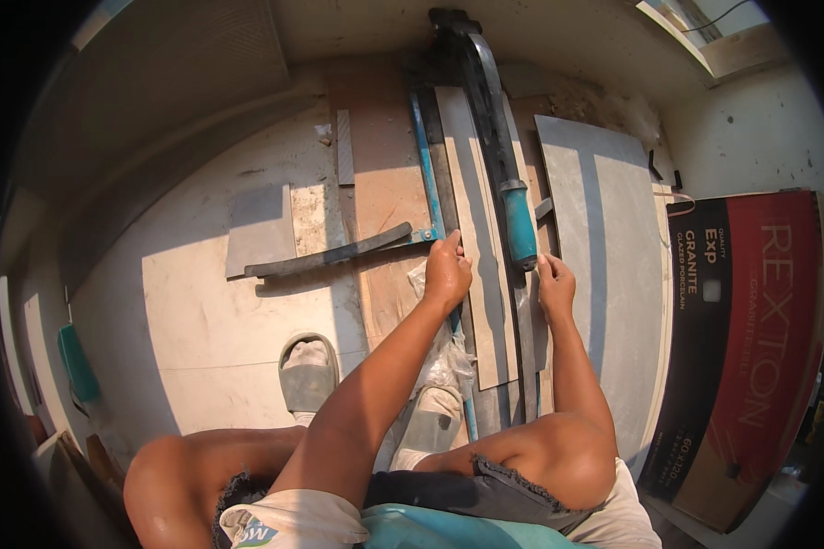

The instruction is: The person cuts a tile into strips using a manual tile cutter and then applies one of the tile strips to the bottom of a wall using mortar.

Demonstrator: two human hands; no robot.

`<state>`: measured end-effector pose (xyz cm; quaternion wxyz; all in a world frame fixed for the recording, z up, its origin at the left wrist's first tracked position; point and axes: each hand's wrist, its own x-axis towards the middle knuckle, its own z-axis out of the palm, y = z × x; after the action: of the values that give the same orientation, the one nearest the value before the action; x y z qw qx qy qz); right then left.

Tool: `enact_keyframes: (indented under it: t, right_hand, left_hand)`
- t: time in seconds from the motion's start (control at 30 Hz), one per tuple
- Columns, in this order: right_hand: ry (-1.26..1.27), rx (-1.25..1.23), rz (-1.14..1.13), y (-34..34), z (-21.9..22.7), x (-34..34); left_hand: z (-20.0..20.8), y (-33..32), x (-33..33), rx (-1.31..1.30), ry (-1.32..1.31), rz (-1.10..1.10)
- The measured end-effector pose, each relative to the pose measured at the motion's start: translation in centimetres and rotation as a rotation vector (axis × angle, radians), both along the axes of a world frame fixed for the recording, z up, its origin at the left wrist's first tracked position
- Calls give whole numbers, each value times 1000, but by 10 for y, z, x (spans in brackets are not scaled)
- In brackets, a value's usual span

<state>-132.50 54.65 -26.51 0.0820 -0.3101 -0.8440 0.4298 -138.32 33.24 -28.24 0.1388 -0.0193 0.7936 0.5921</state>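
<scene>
A manual tile cutter stands on the floor in front of me, its black rail (491, 110) running away from me and its teal-handled lever (520, 224) lying along the rail. A long, narrow tile strip (467, 165) rests on the cutter bed, left of the rail. My left hand (449, 273) has its fingers curled at the strip's left edge, near a hinged blue-and-black side arm (330, 252) that swings out to the left. Just right of the lever grip's near end, my right hand (557, 285) is closed in a pinch; what its fingertips hold is hidden.
A large grey tile (604, 247) lies right of the cutter, beside a red and black tile carton (751, 357). Left are a smaller tile piece (261, 229) and a narrow offcut (345, 146). Crumpled clear plastic (453, 361) lies near my sandalled foot. Walls enclose the far side.
</scene>
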Motion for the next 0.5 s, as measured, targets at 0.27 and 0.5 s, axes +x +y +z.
enact_keyframes:
  t: [0.27,0.5]
  right_hand:
    - [151,259,-58,-14,-37,-6]
    - [219,285,-7,-13,-39,-7]
  left_hand:
    - [4,-4,4,51,-13,22]
    - [-5,0,11,43,1,102]
